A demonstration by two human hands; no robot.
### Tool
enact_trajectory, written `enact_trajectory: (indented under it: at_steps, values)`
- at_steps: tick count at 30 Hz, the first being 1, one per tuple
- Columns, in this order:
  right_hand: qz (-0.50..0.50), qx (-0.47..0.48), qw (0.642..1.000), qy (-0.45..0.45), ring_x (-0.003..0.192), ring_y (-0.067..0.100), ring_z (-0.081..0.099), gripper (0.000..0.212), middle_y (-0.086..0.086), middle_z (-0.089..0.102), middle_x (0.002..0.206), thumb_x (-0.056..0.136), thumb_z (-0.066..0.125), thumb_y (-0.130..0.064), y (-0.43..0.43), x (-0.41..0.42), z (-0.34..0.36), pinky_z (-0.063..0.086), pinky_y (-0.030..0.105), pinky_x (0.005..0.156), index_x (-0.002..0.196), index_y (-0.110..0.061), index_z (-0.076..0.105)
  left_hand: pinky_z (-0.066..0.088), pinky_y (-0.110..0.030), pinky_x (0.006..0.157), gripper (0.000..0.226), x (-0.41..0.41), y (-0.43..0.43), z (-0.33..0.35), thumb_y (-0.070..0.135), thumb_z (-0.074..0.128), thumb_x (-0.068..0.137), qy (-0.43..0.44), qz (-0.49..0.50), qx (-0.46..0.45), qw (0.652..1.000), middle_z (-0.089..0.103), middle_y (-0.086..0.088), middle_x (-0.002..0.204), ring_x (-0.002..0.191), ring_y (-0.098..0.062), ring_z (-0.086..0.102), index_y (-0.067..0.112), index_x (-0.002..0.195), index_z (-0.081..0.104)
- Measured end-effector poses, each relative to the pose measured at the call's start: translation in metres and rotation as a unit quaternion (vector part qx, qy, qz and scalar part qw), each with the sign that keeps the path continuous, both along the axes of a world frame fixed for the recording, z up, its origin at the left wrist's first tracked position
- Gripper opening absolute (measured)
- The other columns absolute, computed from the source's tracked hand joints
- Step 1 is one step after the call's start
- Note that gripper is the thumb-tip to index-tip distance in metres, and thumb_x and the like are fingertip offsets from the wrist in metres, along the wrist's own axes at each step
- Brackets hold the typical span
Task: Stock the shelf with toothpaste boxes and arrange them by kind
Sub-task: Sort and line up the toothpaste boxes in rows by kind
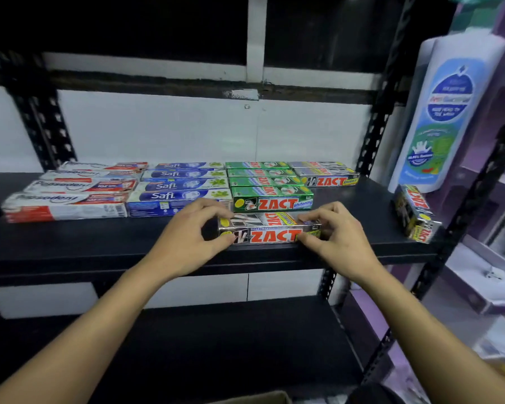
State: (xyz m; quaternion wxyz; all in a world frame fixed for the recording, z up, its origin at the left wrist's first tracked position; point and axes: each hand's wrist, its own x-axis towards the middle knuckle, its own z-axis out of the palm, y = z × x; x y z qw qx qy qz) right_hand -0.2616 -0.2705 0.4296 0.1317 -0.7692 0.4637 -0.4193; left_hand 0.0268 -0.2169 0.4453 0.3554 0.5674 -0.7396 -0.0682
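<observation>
Left hand [187, 231] and right hand [337, 237] pinch opposite ends of silver ZACT box [270, 230], low at shelf [99, 243] front lip. Risks: released here it fronts the green ZACT row [271, 196] just behind the grip, wrong kind. A backward tug drops it off.

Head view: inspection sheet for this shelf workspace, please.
Surface: black shelf, partly stocked.
Job's things: rows of Pepsodent boxes, Safi boxes, green Zact boxes and silver Zact boxes; front silver Zact box lies near the edge.
Clutter: stray Zact boxes askew at the right end.
Hands: left hand and right hand grip that front box's ends.
Cables: nothing seen.
Surroundings: large white bottle at right.
</observation>
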Motion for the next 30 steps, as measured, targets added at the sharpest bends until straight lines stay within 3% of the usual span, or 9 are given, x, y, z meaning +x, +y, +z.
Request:
enact_trajectory:
  at_steps: [7, 12, 14, 16, 19, 23, 25, 27, 30]
  values:
    - [0.026, 0.012, 1.000, -0.010, 0.085, 0.007, 0.056, 0.025, -0.013, 0.048, 0.098, 0.080, 0.079, -0.027, 0.008, 0.041, 0.002, 0.053, 0.032, 0.080, 0.102, -0.038, 0.072, 0.046, -0.031, 0.096, 0.045, 0.046, 0.023, 0.001, 0.053, 0.071, 0.082, 0.019, 0.079, 0.037, 0.996, 0.061, 0.017, 0.121, 0.112, -0.004, 0.057, 0.036, 0.122, 0.062]
    - [0.020, 0.021, 1.000, 0.000, 0.100, 0.011, 0.058, 0.039, -0.009, 0.051, 0.114, 0.079, 0.079, -0.029, 0.004, 0.056, 0.006, 0.053, 0.036, 0.089, 0.115, -0.036, 0.067, 0.048, -0.035, 0.097, 0.042, 0.059, 0.034, 0.000, 0.053, 0.072, 0.081, 0.052, 0.090, 0.058, 0.993, 0.068, 0.020, 0.104, 0.101, 0.003, 0.061, 0.035, 0.118, 0.063]
    - [0.008, 0.040, 0.999, -0.003, 0.108, 0.012, 0.058, 0.056, -0.005, 0.054, 0.127, 0.078, 0.078, -0.029, 0.003, 0.059, 0.006, 0.051, 0.033, 0.094, 0.130, -0.033, 0.059, 0.043, -0.039, 0.104, 0.057, 0.059, 0.037, 0.000, 0.062, 0.068, 0.080, 0.020, 0.104, 0.067, 0.992, 0.062, 0.018, 0.119, 0.113, -0.002, 0.056, 0.033, 0.129, 0.058]
    - [0.015, 0.070, 0.997, -0.013, 0.112, 0.009, 0.056, 0.062, -0.005, 0.057, 0.132, 0.079, 0.078, -0.027, 0.002, 0.061, 0.008, 0.047, 0.025, 0.092, 0.137, -0.032, 0.054, 0.030, -0.045, 0.111, 0.077, 0.055, 0.037, 0.002, 0.076, 0.056, 0.079, -0.067, 0.121, 0.099, 0.985, 0.050, 0.012, 0.140, 0.131, -0.011, 0.043, 0.033, 0.142, 0.046]
    - [0.022, 0.078, 0.997, 0.010, 0.113, 0.008, 0.054, 0.055, -0.005, 0.059, 0.132, 0.079, 0.079, -0.030, 0.004, 0.062, 0.011, 0.039, 0.021, 0.089, 0.130, -0.031, 0.060, 0.024, -0.039, 0.105, 0.074, 0.048, 0.032, 0.002, 0.077, 0.045, 0.083, -0.090, 0.111, 0.122, 0.982, 0.050, 0.011, 0.145, 0.135, -0.014, 0.041, 0.036, 0.144, 0.044]
    - [0.019, 0.062, 0.997, 0.048, 0.114, 0.015, 0.055, 0.054, -0.002, 0.056, 0.128, 0.075, 0.081, -0.037, 0.003, 0.061, 0.013, 0.039, 0.023, 0.090, 0.126, -0.031, 0.062, 0.040, -0.025, 0.096, 0.070, 0.035, 0.027, 0.010, 0.067, 0.056, 0.083, 0.050, 0.106, 0.063, 0.991, 0.066, 0.008, 0.127, 0.115, -0.005, 0.058, 0.032, 0.144, 0.050]
    - [0.017, 0.059, 0.997, 0.042, 0.114, 0.015, 0.055, 0.055, -0.003, 0.055, 0.127, 0.075, 0.081, -0.038, 0.002, 0.060, 0.019, 0.040, 0.024, 0.090, 0.126, -0.032, 0.061, 0.045, -0.012, 0.086, 0.062, 0.024, 0.025, 0.021, 0.055, 0.065, 0.085, 0.151, 0.085, 0.047, 0.984, 0.070, 0.011, 0.110, 0.098, 0.005, 0.062, 0.036, 0.142, 0.051]
    - [0.022, 0.048, 0.998, 0.046, 0.116, 0.014, 0.053, 0.058, -0.003, 0.052, 0.129, 0.074, 0.080, -0.041, 0.004, 0.059, 0.028, 0.040, 0.025, 0.094, 0.128, -0.034, 0.059, 0.047, -0.006, 0.084, 0.055, 0.014, 0.021, 0.036, 0.042, 0.071, 0.086, 0.232, 0.054, 0.014, 0.971, 0.073, 0.012, 0.100, 0.092, 0.007, 0.067, 0.036, 0.138, 0.055]
    - [0.047, 0.028, 0.997, 0.057, 0.126, 0.007, 0.045, 0.067, -0.006, 0.048, 0.138, 0.078, 0.078, -0.044, 0.009, 0.054, 0.042, 0.034, 0.019, 0.099, 0.138, -0.033, 0.051, 0.053, -0.016, 0.088, 0.046, -0.003, 0.019, 0.057, 0.026, 0.076, 0.085, 0.272, -0.009, -0.028, 0.962, 0.074, 0.008, 0.109, 0.097, -0.001, 0.070, 0.032, 0.129, 0.065]
